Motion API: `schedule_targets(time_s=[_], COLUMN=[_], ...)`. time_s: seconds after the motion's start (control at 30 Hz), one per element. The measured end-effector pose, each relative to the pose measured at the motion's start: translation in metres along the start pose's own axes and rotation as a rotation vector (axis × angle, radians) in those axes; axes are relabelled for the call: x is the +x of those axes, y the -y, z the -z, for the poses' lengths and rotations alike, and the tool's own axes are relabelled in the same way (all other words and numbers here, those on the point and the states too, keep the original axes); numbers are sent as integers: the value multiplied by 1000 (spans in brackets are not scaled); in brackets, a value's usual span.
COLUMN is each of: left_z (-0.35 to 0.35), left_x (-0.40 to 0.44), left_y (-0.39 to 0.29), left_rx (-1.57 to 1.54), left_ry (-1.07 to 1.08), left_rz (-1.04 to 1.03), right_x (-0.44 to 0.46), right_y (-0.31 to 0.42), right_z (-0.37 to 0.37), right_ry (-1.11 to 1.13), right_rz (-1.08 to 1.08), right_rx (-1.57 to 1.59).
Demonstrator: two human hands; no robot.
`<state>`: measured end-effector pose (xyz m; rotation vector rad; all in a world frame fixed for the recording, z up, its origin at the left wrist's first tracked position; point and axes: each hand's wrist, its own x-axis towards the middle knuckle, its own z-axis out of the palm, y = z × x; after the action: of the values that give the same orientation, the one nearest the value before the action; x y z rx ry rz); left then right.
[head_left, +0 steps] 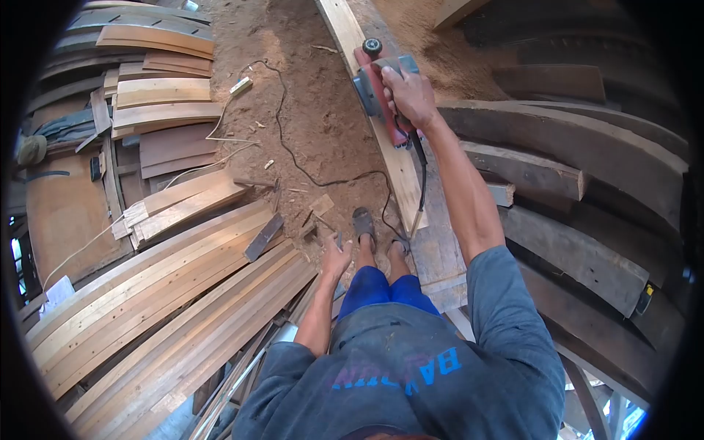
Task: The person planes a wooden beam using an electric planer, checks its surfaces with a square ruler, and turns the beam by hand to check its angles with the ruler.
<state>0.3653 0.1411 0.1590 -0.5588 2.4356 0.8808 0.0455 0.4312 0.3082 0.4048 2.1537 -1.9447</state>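
My right hand point(411, 94) is wrapped round the handle of a red and grey electric planer point(378, 99). The planer rests on a long pale wooden board point(400, 176), which lies along a workbench point(436, 249). A black cord runs down from the back of the tool. My left hand point(337, 255) hangs low beside my left leg, away from the board, with its fingers curled round a small dark object that I cannot make out.
Stacks of planks point(161, 301) fill the left side. Thick dark beams point(579, 257) lie to the right. On the sawdust-covered ground point(293, 110), the black cord point(282, 121) loops near a white power socket point(240, 86), and wood offcuts lie near my feet.
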Motion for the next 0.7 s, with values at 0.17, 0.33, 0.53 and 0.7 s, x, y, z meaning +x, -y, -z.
schedule_targets(time_s=[0.17, 0.33, 0.53, 0.7], left_z=[-4, -15, -24, -36], left_x=[7, 15, 19, 29], left_y=[-22, -35, -55, -46], left_rx=[-61, 3, 12, -5], left_ry=[57, 81, 172, 229], left_rz=[9, -44, -54, -32], right_x=[-79, -204, -337, -305], right_y=[-42, -93, -147, -119], right_z=[18, 41, 53, 29], right_ry=[22, 65, 108, 9], right_rz=[68, -85, -217, -198], right_rx=[-53, -83, -99, -70])
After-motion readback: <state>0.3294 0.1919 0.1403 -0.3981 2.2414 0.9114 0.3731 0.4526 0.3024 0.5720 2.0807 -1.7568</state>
